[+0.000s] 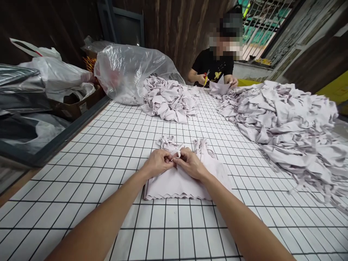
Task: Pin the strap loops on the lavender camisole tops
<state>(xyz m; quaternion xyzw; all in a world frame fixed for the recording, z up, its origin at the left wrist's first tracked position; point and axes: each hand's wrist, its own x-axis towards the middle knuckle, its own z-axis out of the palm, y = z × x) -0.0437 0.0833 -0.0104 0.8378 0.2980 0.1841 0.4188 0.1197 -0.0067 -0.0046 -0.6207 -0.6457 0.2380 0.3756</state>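
Observation:
A stack of pale lilac strappy garments (179,188) lies flat on the table before me, its scalloped hem towards me and its straps bunched at the far side. Over the upper middle of the stack, my left hand (159,163) pinches the neckline edge of a garment. Close beside it, nearly touching, my right hand (189,164) is closed on the same edge, near a strap. Thumbs and forefingers meet around the fabric, and the exact bit between them is partly hidden.
A big heap of the same lilac garments (282,112) covers the right side; a smaller pile (170,98) sits farther back by a clear plastic bag (130,69). Across the grid-patterned table (89,159), a co-worker (214,67) holds scissors (206,78) and fabric. Bags and a box (73,105) stand left.

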